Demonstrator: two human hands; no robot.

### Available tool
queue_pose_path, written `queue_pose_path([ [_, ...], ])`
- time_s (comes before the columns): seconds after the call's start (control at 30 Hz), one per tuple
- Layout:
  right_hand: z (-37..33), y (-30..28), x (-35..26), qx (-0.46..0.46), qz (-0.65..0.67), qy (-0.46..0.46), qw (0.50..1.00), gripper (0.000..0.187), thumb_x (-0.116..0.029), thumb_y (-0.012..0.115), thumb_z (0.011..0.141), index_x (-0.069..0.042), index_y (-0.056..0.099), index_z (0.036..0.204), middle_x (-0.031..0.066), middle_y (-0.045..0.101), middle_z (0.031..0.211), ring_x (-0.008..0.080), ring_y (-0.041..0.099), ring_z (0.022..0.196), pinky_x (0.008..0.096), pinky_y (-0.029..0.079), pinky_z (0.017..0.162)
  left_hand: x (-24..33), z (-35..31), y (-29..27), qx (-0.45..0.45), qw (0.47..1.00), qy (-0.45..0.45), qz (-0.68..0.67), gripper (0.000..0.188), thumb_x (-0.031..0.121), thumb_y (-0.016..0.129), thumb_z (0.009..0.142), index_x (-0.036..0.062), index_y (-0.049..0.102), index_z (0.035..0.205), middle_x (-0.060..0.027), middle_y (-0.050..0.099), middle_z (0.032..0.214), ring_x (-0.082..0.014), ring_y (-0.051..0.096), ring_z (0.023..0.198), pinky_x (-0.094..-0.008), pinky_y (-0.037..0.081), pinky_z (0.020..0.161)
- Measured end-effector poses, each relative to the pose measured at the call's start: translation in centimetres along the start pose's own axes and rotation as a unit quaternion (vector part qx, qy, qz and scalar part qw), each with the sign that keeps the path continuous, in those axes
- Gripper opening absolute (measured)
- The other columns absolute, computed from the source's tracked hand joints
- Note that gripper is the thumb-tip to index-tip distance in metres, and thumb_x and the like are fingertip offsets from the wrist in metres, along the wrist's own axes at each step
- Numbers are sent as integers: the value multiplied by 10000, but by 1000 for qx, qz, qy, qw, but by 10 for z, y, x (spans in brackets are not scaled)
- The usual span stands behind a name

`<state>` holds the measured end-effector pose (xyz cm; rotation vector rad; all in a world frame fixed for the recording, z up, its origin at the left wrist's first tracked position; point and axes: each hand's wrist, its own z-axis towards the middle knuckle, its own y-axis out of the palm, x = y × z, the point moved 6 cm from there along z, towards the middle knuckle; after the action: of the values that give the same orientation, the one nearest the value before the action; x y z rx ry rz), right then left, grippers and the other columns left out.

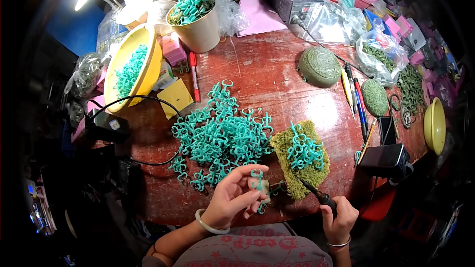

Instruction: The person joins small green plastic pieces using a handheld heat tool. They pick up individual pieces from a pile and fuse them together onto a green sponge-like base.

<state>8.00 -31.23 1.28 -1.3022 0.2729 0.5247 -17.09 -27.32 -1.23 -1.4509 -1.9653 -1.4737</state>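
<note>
Between the thumb and fingers of my left hand (236,193) is a small teal curled piece (257,174), wax-like in look and held upright. My right hand (339,217) grips the dark handle of a soldering iron (322,198). The iron's thin tip reaches the lower edge of a rough green pad (316,180). On that pad lies a small heap of teal curled pieces (305,153). A much larger loose pile of the same pieces (222,138) spreads over the table beyond my left hand. A small pale block (265,191) shows partly behind my left fingers.
A yellow basin (153,59) with teal bits stands at left, its cable-side neighbour a black box (106,126). Behind is a white bucket (203,37) of pieces. A round green lump (320,66), pens (360,99) and another black box (386,160) lie to the right.
</note>
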Motion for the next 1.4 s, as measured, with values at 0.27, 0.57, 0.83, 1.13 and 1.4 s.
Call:
queue_pose_path([
  [0.27, 0, 3, 3, -12, 28, 14, 999, 351, -297, 751, 863, -11, 564, 782, 128, 488, 623, 329, 528, 516, 385, 389, 467, 17, -2, 2, -43, 996, 27, -79, 232, 138, 641, 876, 38, 479, 1009, -145, 583, 880, -193, 588, 697, -248, 439, 486],
  [0.57, -1, 0, 4, -53, 93, 59, 993, 361, -304, 737, 876, -4, 569, 768, 146, 506, 603, 344, 535, 514, 382, 386, 469, 33, -9, -9, -33, 996, 73, -32, 147, 68, 636, 912, 33, 497, 878, -65, 544, 740, -97, 495, 580, -195, 360, 471],
  [0.83, 1, -1, 11, -26, 139, 103, 985, 373, -320, 732, 882, -4, 576, 763, 140, 502, 596, 324, 517, 497, 365, 375, 475, 63, -6, -4, 96, 816, 315, 475, 109, -29, 729, 813, 5, 676, 902, -19, 609, 712, -103, 617, 673, -255, 478, 565],
  [1.13, 2, 8, 9, -18, 115, 73, 991, 358, -310, 733, 881, -10, 574, 770, 138, 494, 596, 322, 511, 494, 371, 371, 471, 41, 8, 27, 111, 580, 386, 709, 213, 55, 738, 779, 45, 688, 987, -66, 519, 679, -236, 552, 614, -348, 452, 533],
  [1.4, 3, 9, 7, -8, 100, 52, 994, 360, -310, 740, 874, -10, 574, 765, 135, 482, 591, 326, 502, 491, 380, 367, 462, 35, 15, 33, 83, 511, 310, 797, 143, 86, 716, 784, 40, 667, 910, -50, 521, 727, -211, 555, 681, -337, 458, 569],
])
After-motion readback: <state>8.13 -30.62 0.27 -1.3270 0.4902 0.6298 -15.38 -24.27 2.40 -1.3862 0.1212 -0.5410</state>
